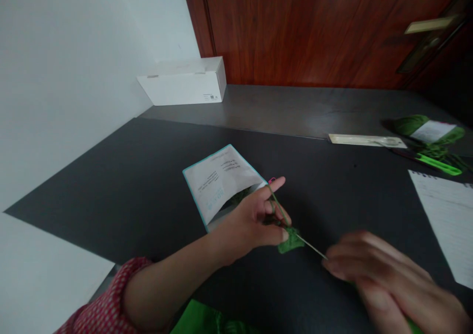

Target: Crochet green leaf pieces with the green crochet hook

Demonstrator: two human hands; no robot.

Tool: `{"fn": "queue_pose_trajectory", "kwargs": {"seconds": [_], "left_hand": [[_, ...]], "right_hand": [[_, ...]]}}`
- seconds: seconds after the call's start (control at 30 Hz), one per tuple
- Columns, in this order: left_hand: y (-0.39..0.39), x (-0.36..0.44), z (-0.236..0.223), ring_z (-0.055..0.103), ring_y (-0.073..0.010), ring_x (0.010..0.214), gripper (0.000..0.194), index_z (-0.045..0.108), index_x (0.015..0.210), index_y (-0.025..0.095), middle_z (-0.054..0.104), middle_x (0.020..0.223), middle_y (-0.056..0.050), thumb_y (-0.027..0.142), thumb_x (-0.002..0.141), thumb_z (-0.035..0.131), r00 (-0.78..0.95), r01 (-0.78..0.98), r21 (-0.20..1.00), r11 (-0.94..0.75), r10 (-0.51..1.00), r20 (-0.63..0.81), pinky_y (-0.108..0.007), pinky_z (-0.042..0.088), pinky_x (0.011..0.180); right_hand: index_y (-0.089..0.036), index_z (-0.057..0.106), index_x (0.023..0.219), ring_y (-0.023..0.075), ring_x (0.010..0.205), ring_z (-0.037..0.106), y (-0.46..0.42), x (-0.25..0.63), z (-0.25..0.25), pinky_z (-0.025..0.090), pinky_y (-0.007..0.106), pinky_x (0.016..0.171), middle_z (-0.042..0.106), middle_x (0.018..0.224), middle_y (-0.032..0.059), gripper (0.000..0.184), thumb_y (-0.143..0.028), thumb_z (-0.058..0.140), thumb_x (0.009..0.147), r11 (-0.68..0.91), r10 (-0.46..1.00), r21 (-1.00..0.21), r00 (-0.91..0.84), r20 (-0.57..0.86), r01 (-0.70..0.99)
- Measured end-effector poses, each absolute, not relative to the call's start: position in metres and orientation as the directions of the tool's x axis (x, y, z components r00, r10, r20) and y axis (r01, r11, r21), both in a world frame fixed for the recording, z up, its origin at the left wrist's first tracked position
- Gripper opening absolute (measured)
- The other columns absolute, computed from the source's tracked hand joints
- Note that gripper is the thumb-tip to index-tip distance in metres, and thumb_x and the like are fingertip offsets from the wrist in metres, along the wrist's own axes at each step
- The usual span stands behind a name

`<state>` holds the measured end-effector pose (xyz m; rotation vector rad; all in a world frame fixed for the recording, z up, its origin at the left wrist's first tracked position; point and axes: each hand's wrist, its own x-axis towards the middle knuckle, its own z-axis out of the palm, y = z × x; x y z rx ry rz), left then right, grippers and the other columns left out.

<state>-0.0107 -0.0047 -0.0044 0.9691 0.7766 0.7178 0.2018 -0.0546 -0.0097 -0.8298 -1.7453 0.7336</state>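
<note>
My left hand (253,223) pinches a small green crocheted piece (291,243) between its thumb and fingers. A strand of green yarn (279,206) runs from the piece over the raised index finger. To its right, my right hand (384,275) is blurred, its fingers closed around a crochet hook (312,247). The hook's thin metal shaft reaches the crocheted piece; bits of green show under the palm. Behind my left wrist lies a white packet (221,176) with blue edges, its mouth gaping on dark green material (239,196).
A long white box (186,90) stands by the wall. On the right are a green yarn skein (424,128), a pale flat strip (365,140), a bright green-handled tool (439,164) and a written notepad (445,220). Something bright green (197,318) lies at the near edge.
</note>
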Motion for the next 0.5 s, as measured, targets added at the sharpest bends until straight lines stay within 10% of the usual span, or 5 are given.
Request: {"fn": "queue_pose_trajectory", "kwargs": {"seconds": [0.13,0.3,0.5], "left_hand": [[-0.006,-0.009,-0.003,0.051,-0.0094,0.069,0.096,0.019,0.152,0.018,0.06,0.079,0.004,0.006,0.071,0.069,0.491,-0.122,0.955,0.272,0.853,-0.18,-0.027,0.039,0.07],[-0.003,-0.011,-0.003,0.054,-0.01,0.068,0.1,0.024,0.151,0.017,0.064,0.08,0.002,0.006,0.065,0.074,0.577,-0.226,0.876,0.426,0.783,-0.231,-0.025,0.041,0.066],[-0.004,-0.012,-0.009,0.058,-0.0102,0.067,0.092,0.038,0.144,0.014,0.068,0.081,-0.001,0.003,0.061,0.075,0.638,-0.377,0.742,0.555,0.736,-0.227,-0.023,0.043,0.064]], "right_hand": [[-0.022,0.072,0.094,0.0215,0.069,0.067,-0.058,0.202,-0.009,0.051,0.032,0.061,0.074,0.074,0.0058,0.016,-0.022,0.056,0.091,0.751,0.661,-0.582,-0.372,0.652,0.313],[-0.024,0.07,0.082,0.0189,0.066,0.061,-0.061,0.191,-0.013,0.047,0.03,0.059,0.066,0.067,0.0037,0.03,-0.033,0.046,0.098,0.368,0.929,-0.929,-0.028,0.369,-0.036],[-0.021,0.069,0.07,0.0138,0.06,0.055,-0.047,0.187,-0.007,0.047,0.024,0.057,0.062,0.06,0.0019,0.036,-0.04,0.051,0.094,-0.099,0.992,-0.922,-0.111,-0.061,-0.375]]}}
